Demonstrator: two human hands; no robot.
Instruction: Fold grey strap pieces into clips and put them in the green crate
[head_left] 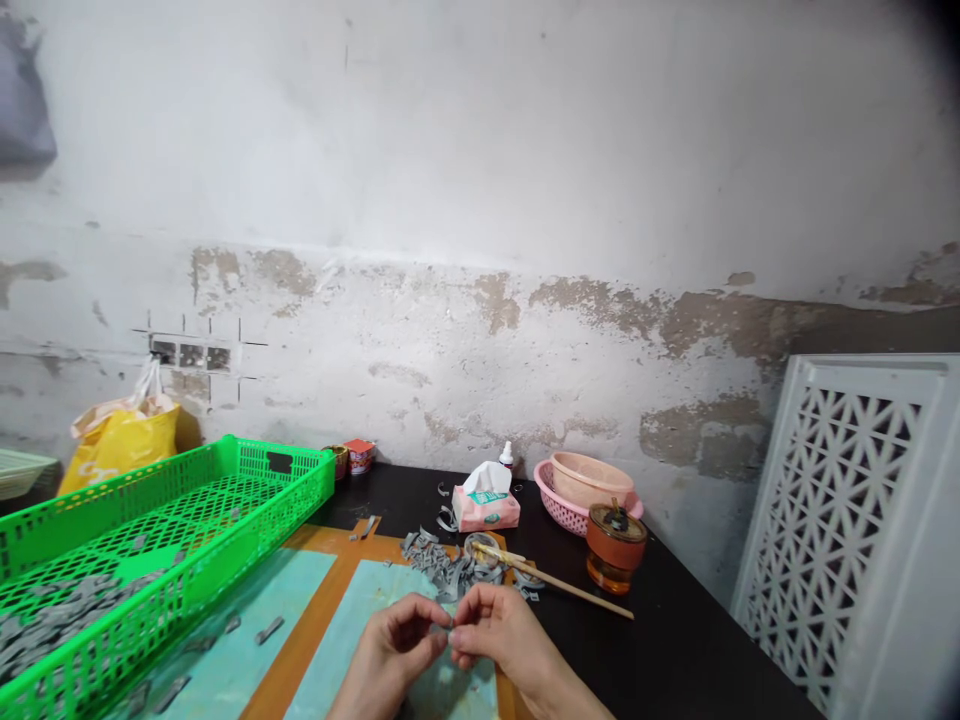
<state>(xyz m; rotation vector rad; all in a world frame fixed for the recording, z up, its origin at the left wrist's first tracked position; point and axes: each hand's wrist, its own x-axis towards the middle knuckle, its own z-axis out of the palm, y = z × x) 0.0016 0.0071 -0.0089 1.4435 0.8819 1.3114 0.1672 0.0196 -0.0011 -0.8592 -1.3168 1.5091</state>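
Observation:
My left hand [405,640] and my right hand [496,632] meet fingertip to fingertip low in the head view, over the pale blue sheet [360,610]. Both are closed in a pinch. What lies between the fingertips is too small and too hidden to name. Just beyond them spreads a heap of small grey strips [442,565]. Two light wooden sticks [570,584] rest at the heap's right side, their left ends by a roll of tape [480,545].
A green plastic crate [180,590] with many grey pieces stands left. Behind are a tissue box [486,512], pink baskets [562,512] and an amber glass jar [615,565]. Left of the crate's back lies a yellow bag [124,445]. A white lattice panel [847,500] stands right.

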